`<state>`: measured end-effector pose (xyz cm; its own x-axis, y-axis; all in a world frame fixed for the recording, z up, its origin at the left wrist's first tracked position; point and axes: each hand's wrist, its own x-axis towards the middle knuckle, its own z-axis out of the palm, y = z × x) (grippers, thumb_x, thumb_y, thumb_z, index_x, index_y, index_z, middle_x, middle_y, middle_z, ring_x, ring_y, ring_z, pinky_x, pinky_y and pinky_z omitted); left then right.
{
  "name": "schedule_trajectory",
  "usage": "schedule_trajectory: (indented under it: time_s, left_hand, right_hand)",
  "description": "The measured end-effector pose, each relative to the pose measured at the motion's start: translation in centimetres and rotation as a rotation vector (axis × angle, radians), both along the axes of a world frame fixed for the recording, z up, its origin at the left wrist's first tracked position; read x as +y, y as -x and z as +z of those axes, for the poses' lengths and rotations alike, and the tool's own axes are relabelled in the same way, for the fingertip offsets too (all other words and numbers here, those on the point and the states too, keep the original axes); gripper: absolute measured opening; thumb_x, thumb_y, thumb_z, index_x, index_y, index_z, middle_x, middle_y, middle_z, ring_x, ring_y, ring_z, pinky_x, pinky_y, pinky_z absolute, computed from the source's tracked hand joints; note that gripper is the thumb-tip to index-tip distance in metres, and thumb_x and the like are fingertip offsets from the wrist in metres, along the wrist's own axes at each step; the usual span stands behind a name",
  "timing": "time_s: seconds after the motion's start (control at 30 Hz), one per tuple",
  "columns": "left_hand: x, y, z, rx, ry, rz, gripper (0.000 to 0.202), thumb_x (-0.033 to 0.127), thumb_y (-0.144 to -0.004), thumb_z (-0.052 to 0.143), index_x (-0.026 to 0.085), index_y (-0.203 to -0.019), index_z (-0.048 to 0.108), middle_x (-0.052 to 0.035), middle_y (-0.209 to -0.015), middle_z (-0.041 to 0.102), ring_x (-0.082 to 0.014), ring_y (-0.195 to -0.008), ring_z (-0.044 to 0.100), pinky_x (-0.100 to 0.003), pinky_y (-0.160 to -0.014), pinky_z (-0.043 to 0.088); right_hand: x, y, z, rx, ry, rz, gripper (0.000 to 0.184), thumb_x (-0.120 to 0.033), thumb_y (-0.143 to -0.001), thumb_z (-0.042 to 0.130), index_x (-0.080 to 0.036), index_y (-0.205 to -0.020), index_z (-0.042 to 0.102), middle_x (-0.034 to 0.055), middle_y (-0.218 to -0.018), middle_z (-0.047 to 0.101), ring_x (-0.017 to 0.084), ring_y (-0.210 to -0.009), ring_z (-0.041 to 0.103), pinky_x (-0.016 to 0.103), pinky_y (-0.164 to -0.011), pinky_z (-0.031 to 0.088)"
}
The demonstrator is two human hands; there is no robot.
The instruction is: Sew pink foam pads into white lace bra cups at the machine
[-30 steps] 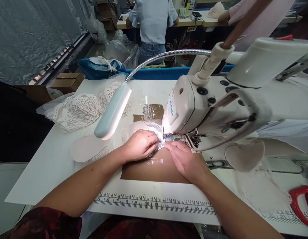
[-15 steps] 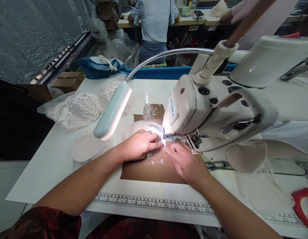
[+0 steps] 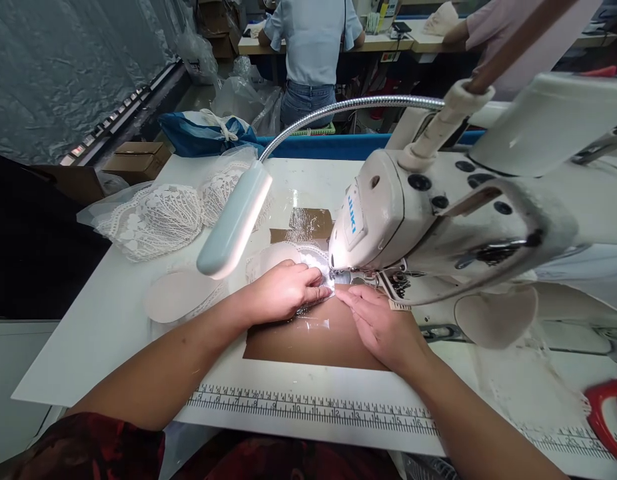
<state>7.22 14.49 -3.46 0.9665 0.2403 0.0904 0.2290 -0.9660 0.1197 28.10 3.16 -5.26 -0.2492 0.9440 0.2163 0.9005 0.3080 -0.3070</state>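
On a white sewing table, two hands lay palm-down, fingers pressed together: the left hand flattening one lace piece beneath one sewing machine, the right hand just beside.

Overall light is bright and even. The strongest light is thrown by the gooseneck lamp, set low over the white table. The lace piece at the needle is washed out to near white, and detail is lost there. The left hand is lit hard along the knuckles, the right hand more softly. Glare is seen on the clear tape over the brown patch and on the plastic sheeting at upper left. Only faint, soft shadows are cast beneath the hands. The printed ruler is bowed by lens distortion, and the sewing machine is stretched at right. Near and far are rendered sharp.
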Motion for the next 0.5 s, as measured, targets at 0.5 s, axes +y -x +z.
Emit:
schedule_trajectory:
  time_s: [0.5]
  left_hand:
    - [-0.01,0.22,-0.16,-0.011,-0.026,-0.033,0.041,0.019,-0.09,0.041,0.018,-0.129,0.052,-0.0082,-0.134,0.052,-0.0215,-0.096,0.049,-0.034,-0.08,0.04]
  right_hand:
    - [0.18,0.75,0.37,-0.156,-0.034,0.004,0.046,-0.005,-0.081,0.041,-0.021,-0.118,0.063,0.0065,-0.106,0.064,0.02,-0.088,0.055,0.028,-0.074,0.043]
